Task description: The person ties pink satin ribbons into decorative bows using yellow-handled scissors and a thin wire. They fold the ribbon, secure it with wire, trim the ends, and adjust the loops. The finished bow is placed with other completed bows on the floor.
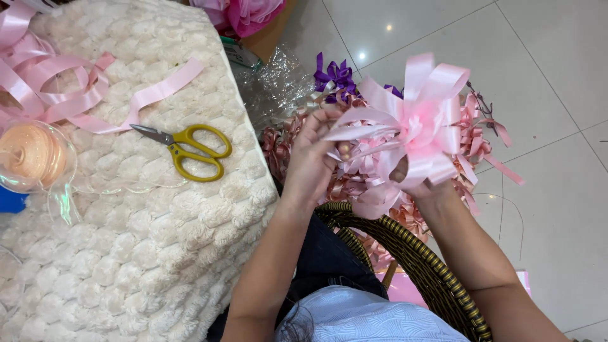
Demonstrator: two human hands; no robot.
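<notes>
A pink ribbon bow (pixel 419 120) with several loops is held up in front of me. My left hand (pixel 310 158) grips its loops and tails on the left side. Under the bow, my right hand (pixel 411 180) pinches it from below, mostly hidden by ribbon. Beneath the bow lies a heap of finished pink and rose curled bows (pixel 354 180) resting on a woven wicker basket (pixel 418 259).
Yellow-handled scissors (pixel 190 149) lie on a cream fluffy blanket (pixel 126 253) at left, with loose pink ribbon (pixel 57 82) and a clear spool (pixel 35 155). Purple bows (pixel 335 76) and crumpled cellophane (pixel 272 85) sit beyond. Tiled floor (pixel 551 82) spreads to the right.
</notes>
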